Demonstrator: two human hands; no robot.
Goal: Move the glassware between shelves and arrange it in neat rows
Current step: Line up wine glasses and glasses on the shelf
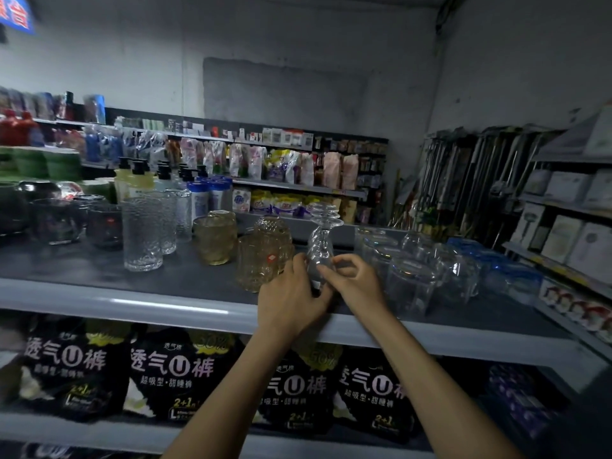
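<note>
Two hands, left hand [291,303] and right hand [356,286], each grip closed round an upturned stemmed glass [320,246] at the shelf [132,303], black packs [178,369] below printed "透气U裤" and "2+1"

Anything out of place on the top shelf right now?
The clear stemmed glass held by the left hand and right hand is upside down, foot up, and tilted, unlike the upright textured tumblers further left.
</note>
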